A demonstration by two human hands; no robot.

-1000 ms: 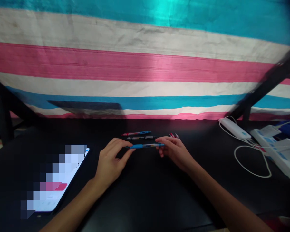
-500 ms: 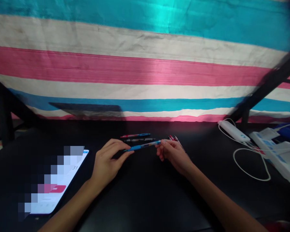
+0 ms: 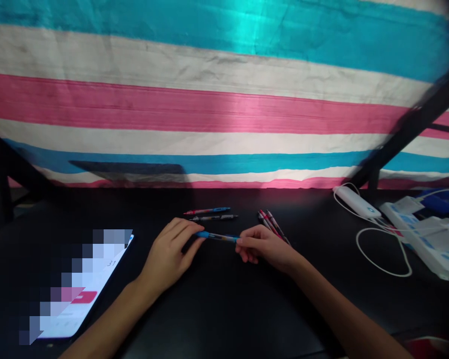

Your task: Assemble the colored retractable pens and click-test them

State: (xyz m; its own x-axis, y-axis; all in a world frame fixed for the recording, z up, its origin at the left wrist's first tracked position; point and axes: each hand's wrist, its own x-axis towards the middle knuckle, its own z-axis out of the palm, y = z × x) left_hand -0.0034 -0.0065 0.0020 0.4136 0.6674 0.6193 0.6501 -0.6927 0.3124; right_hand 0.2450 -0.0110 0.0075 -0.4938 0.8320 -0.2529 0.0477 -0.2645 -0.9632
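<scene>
One blue clear-barrelled pen (image 3: 220, 237) is held over the table (image 3: 217, 309), between the left hand (image 3: 171, 248) and right hand (image 3: 265, 245), each pinching one end. Its long axis runs nearly sideways, both hands equally near

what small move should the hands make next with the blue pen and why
Perhaps swing the right end of the blue pen slightly away from the person, to line up with the black pen: the left hand and right hand pinch its ends, and that end sits lower in the picture than the other.
</scene>
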